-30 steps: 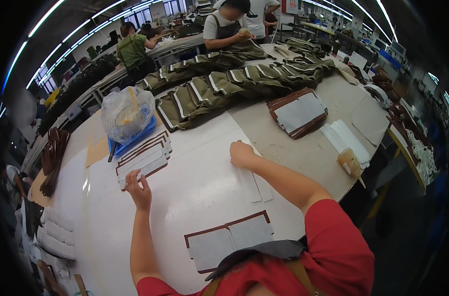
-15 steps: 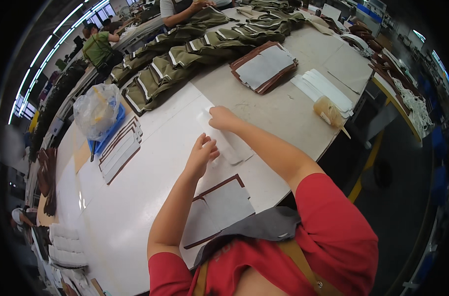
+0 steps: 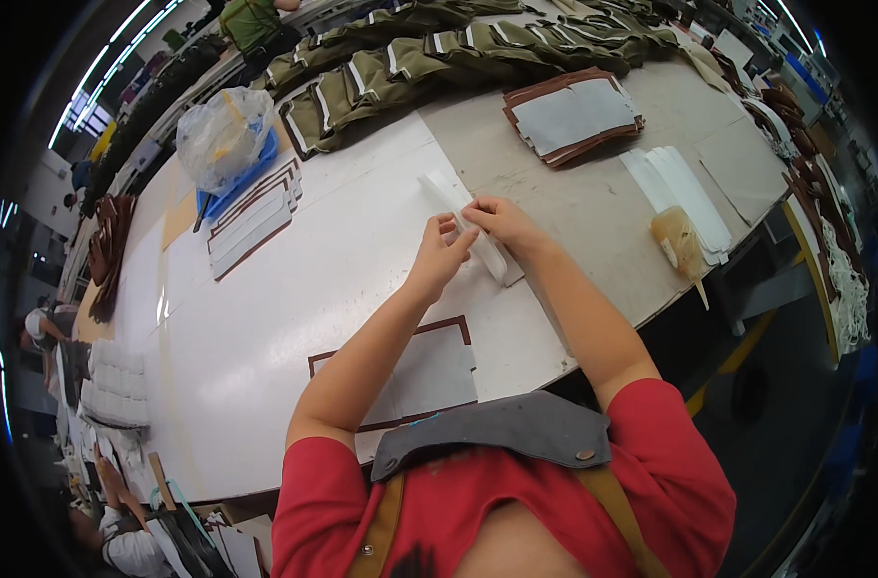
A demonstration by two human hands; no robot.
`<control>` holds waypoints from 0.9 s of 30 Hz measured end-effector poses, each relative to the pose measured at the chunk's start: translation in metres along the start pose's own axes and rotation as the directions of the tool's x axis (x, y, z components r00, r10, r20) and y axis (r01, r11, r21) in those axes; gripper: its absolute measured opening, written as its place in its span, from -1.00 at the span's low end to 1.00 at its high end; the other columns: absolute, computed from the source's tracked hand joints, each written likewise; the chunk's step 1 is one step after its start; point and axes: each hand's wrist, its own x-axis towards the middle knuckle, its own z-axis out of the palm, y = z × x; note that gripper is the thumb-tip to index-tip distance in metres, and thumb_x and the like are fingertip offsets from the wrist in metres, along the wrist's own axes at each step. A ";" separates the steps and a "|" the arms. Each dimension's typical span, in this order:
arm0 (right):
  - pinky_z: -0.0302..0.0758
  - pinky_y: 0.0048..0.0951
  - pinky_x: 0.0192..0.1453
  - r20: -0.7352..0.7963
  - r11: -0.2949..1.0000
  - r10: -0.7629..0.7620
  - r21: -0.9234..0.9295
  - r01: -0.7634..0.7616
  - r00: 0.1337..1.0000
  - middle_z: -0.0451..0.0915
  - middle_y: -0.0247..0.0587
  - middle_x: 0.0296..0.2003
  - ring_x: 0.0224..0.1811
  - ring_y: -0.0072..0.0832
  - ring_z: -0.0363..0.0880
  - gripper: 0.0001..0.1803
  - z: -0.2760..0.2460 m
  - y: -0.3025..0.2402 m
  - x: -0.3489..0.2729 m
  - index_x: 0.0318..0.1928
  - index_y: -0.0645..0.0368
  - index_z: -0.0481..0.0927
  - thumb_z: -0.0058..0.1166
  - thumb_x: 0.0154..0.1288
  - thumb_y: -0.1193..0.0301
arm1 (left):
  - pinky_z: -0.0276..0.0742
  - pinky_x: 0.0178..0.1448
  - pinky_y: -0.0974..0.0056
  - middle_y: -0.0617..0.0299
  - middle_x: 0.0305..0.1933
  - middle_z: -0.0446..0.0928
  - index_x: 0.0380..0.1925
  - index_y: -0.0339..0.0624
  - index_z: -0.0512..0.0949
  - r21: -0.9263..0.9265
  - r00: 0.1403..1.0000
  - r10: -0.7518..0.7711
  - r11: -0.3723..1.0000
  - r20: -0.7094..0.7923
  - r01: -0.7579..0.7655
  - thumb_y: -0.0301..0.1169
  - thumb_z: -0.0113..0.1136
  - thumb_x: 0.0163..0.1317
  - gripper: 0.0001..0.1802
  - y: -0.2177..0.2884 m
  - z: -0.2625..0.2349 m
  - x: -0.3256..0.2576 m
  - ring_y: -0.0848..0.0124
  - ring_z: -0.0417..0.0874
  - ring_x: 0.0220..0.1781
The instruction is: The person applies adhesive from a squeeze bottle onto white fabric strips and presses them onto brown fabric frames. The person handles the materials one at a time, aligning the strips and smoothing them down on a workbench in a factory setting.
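A bundle of long white strips (image 3: 494,262) lies slantwise on the table in front of me. My right hand (image 3: 502,223) is over its right side, fingers bent and pinched at a strip's edge. My left hand (image 3: 441,255) hovers at its left side, with loosely curled fingers and the thumb apart, close to the right fingertips. I see nothing in the left hand. Nearer my body lies a flat grey panel with a dark brown border (image 3: 434,364), partly covered by my left forearm.
Beyond my hands is a stack of brown-edged grey panels (image 3: 574,116). At right are white strips (image 3: 672,183) with a yellowish bag (image 3: 678,243) on them. A blue tray (image 3: 237,178) with a clear plastic bag (image 3: 225,138) stands left, near stepped panels (image 3: 251,231). Olive fabric pieces (image 3: 400,72) line the back.
My right hand has come back along the strips toward me, and the left has moved up close to it. The view has shifted, showing more of the panel's left side.
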 end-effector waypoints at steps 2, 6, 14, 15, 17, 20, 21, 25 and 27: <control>0.36 -0.56 -0.33 -0.003 0.995 0.077 0.059 -0.076 0.997 0.50 -0.29 -0.38 -0.37 -0.61 0.40 -0.76 0.000 0.001 0.001 -0.32 0.28 0.52 0.01 0.22 0.32 | 0.49 0.02 0.28 -0.01 0.18 0.15 0.17 -0.30 0.06 -0.089 0.999 0.038 0.995 -0.023 -0.040 -0.30 0.16 0.16 -0.32 -0.002 0.002 0.001 0.27 0.42 0.03; 0.40 -0.58 -0.28 -0.038 0.996 0.083 0.021 -0.082 0.996 0.49 -0.39 -0.39 -0.34 -0.67 0.42 -0.79 -0.005 0.010 0.004 -0.27 0.22 0.51 -0.03 0.27 0.31 | 0.51 0.00 0.23 -0.02 0.10 0.22 0.17 -0.30 0.02 -0.161 0.990 0.131 0.977 -0.050 -0.137 -0.42 0.12 0.15 -0.35 -0.006 0.010 0.001 0.26 0.46 -0.01; 0.39 -0.57 -0.41 -0.461 0.893 -0.136 0.326 0.310 0.877 0.47 -0.33 -0.49 -0.48 -0.59 0.43 -0.78 -0.063 -0.052 -0.025 -0.28 0.25 0.47 -0.11 0.33 0.33 | 0.48 -0.03 0.28 -0.03 0.04 0.31 0.18 -0.30 0.00 -0.295 0.948 0.146 0.927 -0.284 -0.231 -0.58 -0.01 0.12 -0.38 -0.014 -0.038 0.012 0.28 0.46 -0.01; 0.42 -0.57 -0.38 -0.489 0.808 -0.149 0.441 0.391 0.860 0.47 -0.30 -0.48 -0.46 -0.56 0.45 -0.77 -0.092 -0.056 -0.038 -0.27 0.28 0.46 -0.14 0.35 0.34 | 0.48 -0.03 0.29 -0.04 0.04 0.31 0.20 -0.30 -0.02 -0.315 0.944 0.147 0.918 -0.296 -0.242 -0.57 0.00 0.12 -0.36 -0.011 -0.047 0.012 0.27 0.46 -0.01; 0.44 -0.55 -0.35 -0.765 0.803 -0.102 0.314 0.506 0.636 0.48 -0.29 -0.46 -0.44 -0.56 0.46 -0.77 -0.127 -0.071 -0.069 -0.27 0.30 0.46 -0.13 0.34 0.36 | 0.45 0.01 0.26 -0.05 0.06 0.29 0.22 -0.30 -0.04 -0.322 0.950 0.164 0.914 -0.268 -0.248 -0.53 0.04 0.13 -0.32 -0.004 -0.057 0.018 0.24 0.44 0.01; 0.43 -0.57 -0.26 -0.830 0.855 -0.255 0.046 0.516 0.496 0.49 -0.30 -0.42 -0.41 -0.63 0.44 -0.82 -0.122 -0.086 -0.103 -0.31 0.27 0.49 -0.04 0.30 0.39 | 0.40 0.05 0.21 -0.06 0.08 0.27 0.22 -0.30 -0.05 -0.093 0.966 0.140 0.982 -0.218 -0.163 -0.47 0.10 0.14 -0.28 0.022 -0.044 0.029 0.23 0.42 0.03; 0.42 -0.58 -0.29 -0.804 0.897 -0.339 -0.120 0.426 0.488 0.48 -0.33 -0.43 -0.43 -0.63 0.43 -0.83 -0.114 -0.081 -0.106 -0.31 0.27 0.48 -0.03 0.29 0.39 | 0.39 0.06 0.20 -0.06 0.09 0.26 0.22 -0.31 -0.04 0.031 0.971 0.120 0.993 -0.207 -0.116 -0.45 0.12 0.13 -0.27 0.026 -0.038 0.032 0.22 0.41 0.04; 0.35 -0.64 -0.36 -0.641 0.800 -0.550 -0.588 0.116 0.536 0.47 -0.41 -0.46 -0.47 -0.70 0.38 -0.86 -0.061 -0.064 -0.108 -0.33 0.25 0.47 0.01 0.26 0.41 | 0.37 0.05 0.23 -0.05 0.09 0.28 0.10 -0.34 0.20 0.582 0.707 0.699 0.622 -0.109 -0.525 -0.38 0.20 0.10 -0.40 0.033 0.001 0.025 0.18 0.42 0.01; 0.35 -0.66 -0.35 -0.609 0.856 -0.441 -0.506 0.105 0.660 0.48 -0.42 -0.46 -0.46 -0.74 0.38 -0.86 -0.038 -0.057 -0.108 -0.35 0.26 0.47 0.03 0.25 0.42 | 0.39 0.02 0.28 0.04 0.07 0.34 0.08 -0.32 0.26 0.332 0.818 0.544 0.748 0.190 -0.574 -0.35 0.18 0.14 -0.46 0.042 0.032 -0.007 0.31 0.44 -0.02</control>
